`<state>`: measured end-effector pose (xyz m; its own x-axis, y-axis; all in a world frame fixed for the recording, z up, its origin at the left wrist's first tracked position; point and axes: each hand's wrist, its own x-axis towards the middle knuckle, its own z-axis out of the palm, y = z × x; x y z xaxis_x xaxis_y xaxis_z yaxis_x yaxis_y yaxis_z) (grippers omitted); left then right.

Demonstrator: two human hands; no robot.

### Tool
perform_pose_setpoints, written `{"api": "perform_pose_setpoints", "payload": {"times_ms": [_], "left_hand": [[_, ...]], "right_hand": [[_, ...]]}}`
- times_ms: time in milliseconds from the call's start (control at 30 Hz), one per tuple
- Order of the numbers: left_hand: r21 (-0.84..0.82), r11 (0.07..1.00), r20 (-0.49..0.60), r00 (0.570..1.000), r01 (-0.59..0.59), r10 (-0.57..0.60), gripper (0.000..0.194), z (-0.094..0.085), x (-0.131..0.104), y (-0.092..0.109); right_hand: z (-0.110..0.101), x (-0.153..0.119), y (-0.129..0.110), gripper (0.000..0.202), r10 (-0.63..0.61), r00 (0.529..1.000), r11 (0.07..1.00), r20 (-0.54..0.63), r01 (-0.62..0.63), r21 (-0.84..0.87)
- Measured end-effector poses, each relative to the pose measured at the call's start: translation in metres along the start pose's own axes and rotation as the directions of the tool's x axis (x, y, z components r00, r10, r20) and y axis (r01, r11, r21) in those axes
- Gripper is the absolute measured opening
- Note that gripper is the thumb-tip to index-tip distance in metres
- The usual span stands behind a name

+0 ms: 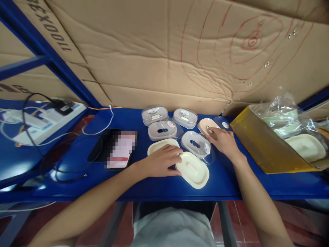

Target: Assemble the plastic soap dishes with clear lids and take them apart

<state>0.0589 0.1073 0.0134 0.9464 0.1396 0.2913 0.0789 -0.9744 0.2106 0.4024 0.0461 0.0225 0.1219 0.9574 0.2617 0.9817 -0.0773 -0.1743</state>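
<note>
My left hand (161,160) lies flat on the blue table (159,185), covering part of a cream oval tray (155,146), with its fingertips touching a second cream oval tray (193,170). My right hand (223,140) reaches to a pinkish oval piece (205,124) at the back, fingers on its centre. Between my hands sits an oval box with a clear lid (196,143). Three more clear-lidded oval boxes (162,130) stand behind, near the cardboard wall.
A phone (119,149) lies left of the trays beside black cables (64,161). A white power strip (43,123) sits on the left shelf. A yellow carton (259,144) with plastic-bagged trays stands at the right. Cardboard (164,51) walls the back.
</note>
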Motion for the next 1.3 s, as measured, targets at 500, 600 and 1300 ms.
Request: {"api": "perform_pose_setpoints", "payload": {"times_ms": [500,600,1300], "left_hand": [[0.006,1.0,0.003,1.0,0.006,-0.006,0.034,0.0,0.0,-0.001],[0.007,1.0,0.004,1.0,0.007,-0.007,0.034,-0.001,0.0,0.0],[0.071,0.996,-0.069,0.996,-0.054,0.059,0.037,0.004,-0.001,-0.001]], "right_hand": [[-0.017,0.005,0.008,0.05,0.16,0.956,0.979,-0.244,-0.121,0.166],[-0.021,0.01,0.027,0.052,0.313,0.879,0.939,-0.36,-0.231,0.253],[-0.006,0.082,-0.042,0.061,-0.259,0.965,0.939,0.038,0.242,0.246]]}}
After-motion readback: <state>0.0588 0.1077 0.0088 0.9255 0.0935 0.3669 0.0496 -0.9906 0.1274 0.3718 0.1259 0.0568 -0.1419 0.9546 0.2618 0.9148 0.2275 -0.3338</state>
